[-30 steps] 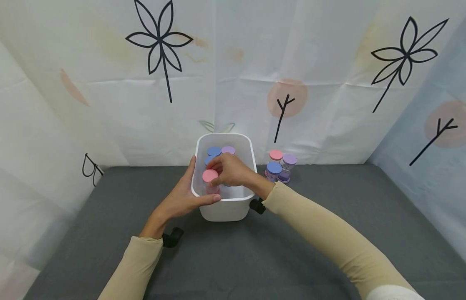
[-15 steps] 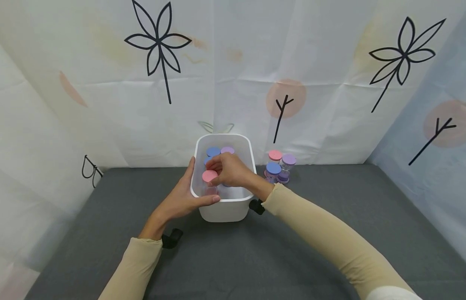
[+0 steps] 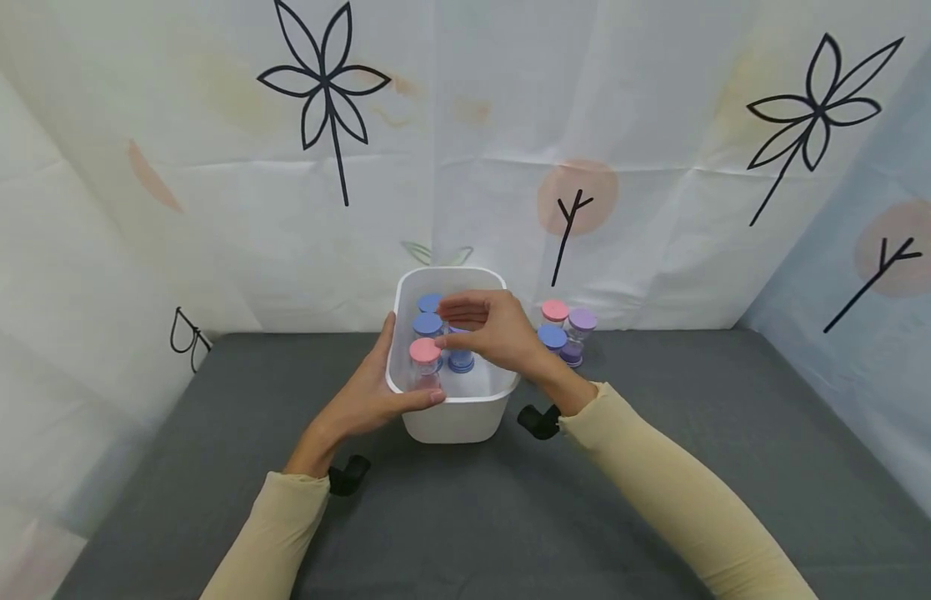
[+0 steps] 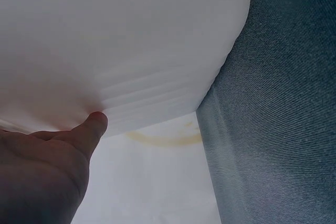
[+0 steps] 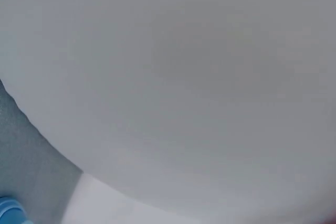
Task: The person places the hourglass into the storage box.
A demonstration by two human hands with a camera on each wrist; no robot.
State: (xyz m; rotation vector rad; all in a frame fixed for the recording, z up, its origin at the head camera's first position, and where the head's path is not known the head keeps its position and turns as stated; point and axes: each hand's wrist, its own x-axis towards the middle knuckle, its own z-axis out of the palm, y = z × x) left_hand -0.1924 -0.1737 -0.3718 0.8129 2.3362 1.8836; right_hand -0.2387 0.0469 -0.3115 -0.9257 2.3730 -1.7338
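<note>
A white plastic bin (image 3: 456,423) stands on the table, holding several small clear jars with coloured lids. My left hand (image 3: 360,392) rests against its near left corner, fingers along the outer side and thumb lying straight across the front rim; in the left wrist view that hand (image 4: 52,166) touches the outer wall. Over the bin, my right hand (image 3: 498,329) has straightened fingers, its thumb tip close to a pink-lidded jar (image 3: 425,357) near the front left. Blue-lidded jars (image 3: 427,326) stand behind it. The right hand partly hides the other jars inside.
Right of the bin, several more jars stand grouped, with a pink lid (image 3: 555,310), a purple lid (image 3: 583,319) and a blue lid (image 3: 552,337). A patterned white cloth (image 3: 660,217) hangs behind the dark grey table (image 3: 465,525).
My right hand has let go of the pink-lidded jar, its fingers straightening as it moves right and slightly up. The jar stays at the bin's front left. My left hand keeps its place.
</note>
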